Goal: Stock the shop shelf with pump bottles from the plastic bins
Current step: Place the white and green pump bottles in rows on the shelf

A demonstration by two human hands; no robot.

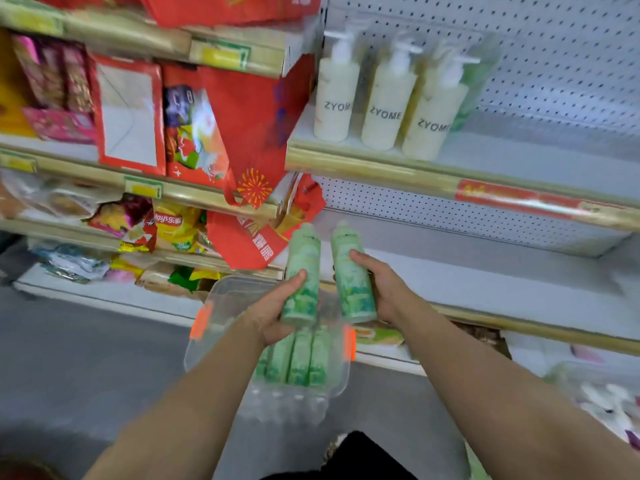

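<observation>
Head view. Nearest the camera: two bare forearms reaching forward, with a dark patch of clothing between them at the bottom edge.

Left hand grips the left green bottle near its base, thumb laid along the front. Right hand grips the right green bottle from the outer side, fingers wrapped behind and thumb on the front. Both bottles are held side by side, just apart, above the clear bin. Their long axes run away from the person, tops up and toward the lower shelf, leaning slightly toward each other. Tops blurred; pump shape cannot be made out.

The bin, with orange latches, sits on the floor against the shelving. More green bottles lie in it in a row.

On the upper shelf stand three upright cream pump bottles, greenish packs blurred behind them. A red bag hangs to the left of them, over the shelf end. Snack packets fill the left-hand shelves. A second bin shows at lower right, blurred.
</observation>
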